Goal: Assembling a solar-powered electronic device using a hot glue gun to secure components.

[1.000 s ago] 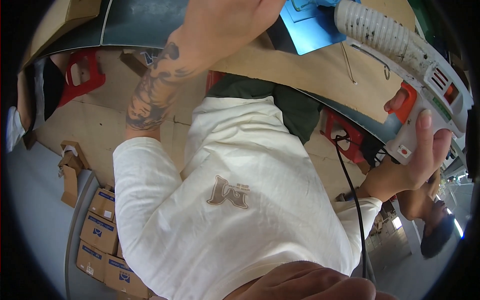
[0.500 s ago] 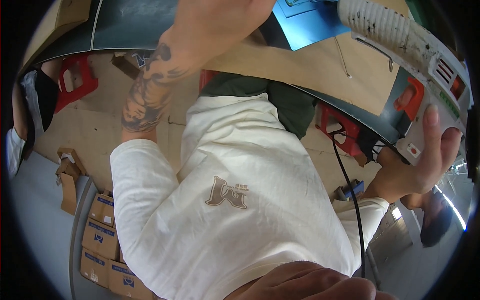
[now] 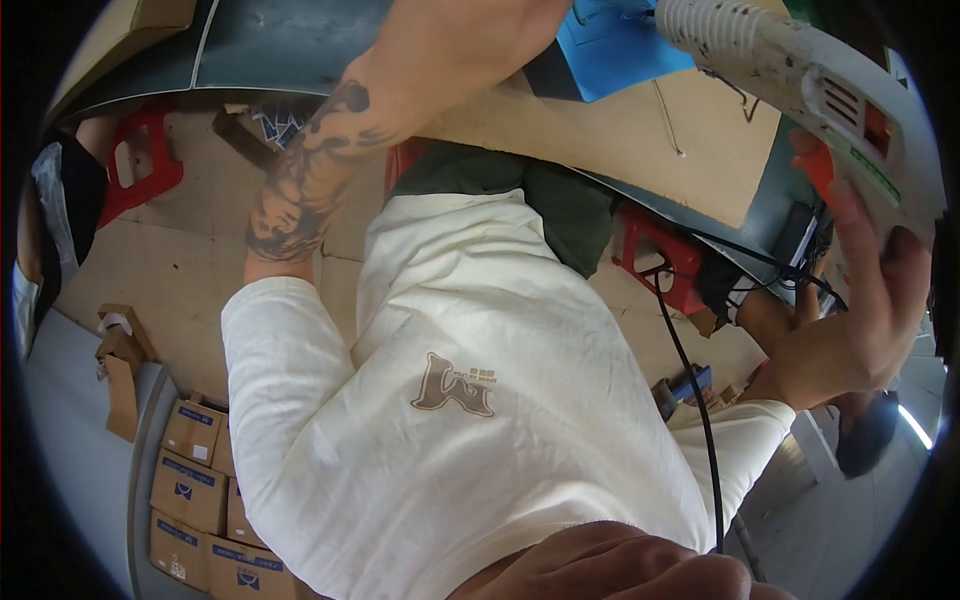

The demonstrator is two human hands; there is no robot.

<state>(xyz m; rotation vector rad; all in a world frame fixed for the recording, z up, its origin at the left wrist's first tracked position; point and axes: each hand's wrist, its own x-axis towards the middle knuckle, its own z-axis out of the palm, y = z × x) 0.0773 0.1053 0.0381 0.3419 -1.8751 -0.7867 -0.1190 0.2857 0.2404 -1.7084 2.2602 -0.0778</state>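
My right hand is closed around the handle of an off-white hot glue gun with a ribbed barrel, side vents, a wire stand and a red trigger. Its nozzle points left, over a blue flat panel. My tattooed left forearm reaches forward, and my left hand is beside the panel's left edge. The fingers of that hand run out of the top of the picture, so whether they grip anything is hidden. Beneath the panel lies a brown cardboard sheet, with a thin cable on it.
A dark worktop extends to the left. Red stools stand below it. A black cable hangs beside my right arm. Other people are at the left and right. Stacked cartons fill the lower left.
The glue gun has shifted left and slightly up, its nozzle now further over the blue panel. My left hand has moved slightly right. The whole view has also shifted a little.
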